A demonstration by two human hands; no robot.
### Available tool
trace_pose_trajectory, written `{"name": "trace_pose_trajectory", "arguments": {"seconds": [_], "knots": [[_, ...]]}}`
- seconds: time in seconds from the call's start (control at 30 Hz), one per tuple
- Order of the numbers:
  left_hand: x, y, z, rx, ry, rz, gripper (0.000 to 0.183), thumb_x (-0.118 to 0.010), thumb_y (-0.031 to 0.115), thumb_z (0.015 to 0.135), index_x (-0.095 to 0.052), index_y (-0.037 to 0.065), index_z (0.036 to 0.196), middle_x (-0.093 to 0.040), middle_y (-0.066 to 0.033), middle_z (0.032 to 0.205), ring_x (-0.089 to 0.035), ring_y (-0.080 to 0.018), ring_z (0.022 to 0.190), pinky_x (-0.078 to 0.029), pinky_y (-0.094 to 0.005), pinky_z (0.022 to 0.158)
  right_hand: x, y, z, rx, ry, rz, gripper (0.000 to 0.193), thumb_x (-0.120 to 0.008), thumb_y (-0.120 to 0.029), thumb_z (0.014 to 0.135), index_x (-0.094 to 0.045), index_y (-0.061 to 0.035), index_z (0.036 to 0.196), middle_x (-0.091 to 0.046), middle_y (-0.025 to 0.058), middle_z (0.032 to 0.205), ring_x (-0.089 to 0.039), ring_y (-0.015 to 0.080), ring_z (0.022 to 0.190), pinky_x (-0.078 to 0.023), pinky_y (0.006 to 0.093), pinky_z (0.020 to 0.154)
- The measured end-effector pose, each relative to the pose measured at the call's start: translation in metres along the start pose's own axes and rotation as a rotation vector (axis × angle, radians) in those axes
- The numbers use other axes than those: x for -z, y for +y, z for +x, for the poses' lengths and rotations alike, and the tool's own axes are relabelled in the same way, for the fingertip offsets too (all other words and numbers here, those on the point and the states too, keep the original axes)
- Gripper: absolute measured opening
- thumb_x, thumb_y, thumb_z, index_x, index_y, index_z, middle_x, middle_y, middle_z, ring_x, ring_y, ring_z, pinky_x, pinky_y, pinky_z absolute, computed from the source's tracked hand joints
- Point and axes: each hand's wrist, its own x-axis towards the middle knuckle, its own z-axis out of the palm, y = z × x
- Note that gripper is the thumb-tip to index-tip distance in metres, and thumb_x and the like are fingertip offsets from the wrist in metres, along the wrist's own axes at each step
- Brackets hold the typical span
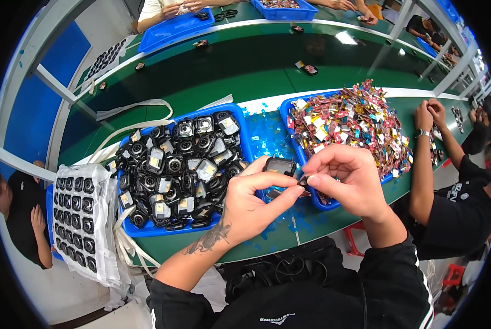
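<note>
Both my hands meet over the gap between two blue trays. A black smartwatch case [281,165] sticks up behind the fingers of my left hand [254,200], which is closed on it. My right hand [347,178] is closed too, its thumb and forefinger pinching a small dark part [305,180] against the left fingertips. What that part is cannot be made out. Left of my hands, a blue tray [244,129] is heaped with black watch cases [174,164]. On the right, another blue tray [285,112] is piled with small red, white and yellow flexible circuit parts [347,123].
A white foam tray [83,219] holding rows of watch cases stands at the far left. Beyond the trays runs a green conveyor belt [245,60] carrying a few scattered parts. A co-worker's arms [424,153] are close on the right; other people sit across the belt.
</note>
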Motion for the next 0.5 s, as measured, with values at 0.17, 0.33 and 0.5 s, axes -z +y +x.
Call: {"name": "trace_pose_trajectory", "arguments": {"seconds": [0.17,0.33,0.5], "knots": [[-0.001,-0.001,0.001,-0.119,0.032,0.203,0.013,-0.074,0.004,0.077,-0.072,0.004,0.091,-0.063,-0.0099,0.094,-0.063,-0.0193,0.082,-0.05,-0.0285,0.069,0.016,0.001,0.004,-0.218,-0.258,0.037,0.008,-0.062,-0.006,0.091,-0.062,0.0019,0.09,-0.06,-0.0009,0.081,-0.054,0.0015,0.071,-0.044,0.0182,0.059],[0.001,-0.002,0.002,-0.189,0.018,0.247,0.015,-0.075,0.004,0.076,-0.073,0.005,0.091,-0.062,-0.011,0.093,-0.063,-0.0221,0.081,-0.05,-0.0308,0.068,0.016,0.002,0.006,-0.268,-0.271,0.053,0.009,-0.058,-0.007,0.094,-0.061,0.0012,0.092,-0.058,-0.0022,0.082,-0.05,0.0008,0.071,-0.04,0.0182,0.059],[0.0,-0.001,0.001,-0.122,0.047,0.246,0.014,-0.075,0.004,0.076,-0.072,0.005,0.09,-0.063,-0.01,0.089,-0.063,-0.0209,0.08,-0.05,-0.0302,0.068,0.011,-0.001,0.0,-0.144,-0.21,0.043,0.009,-0.057,-0.008,0.094,-0.059,0.0006,0.092,-0.055,-0.0024,0.084,-0.048,0.0007,0.073,-0.04,0.0194,0.061]]}}
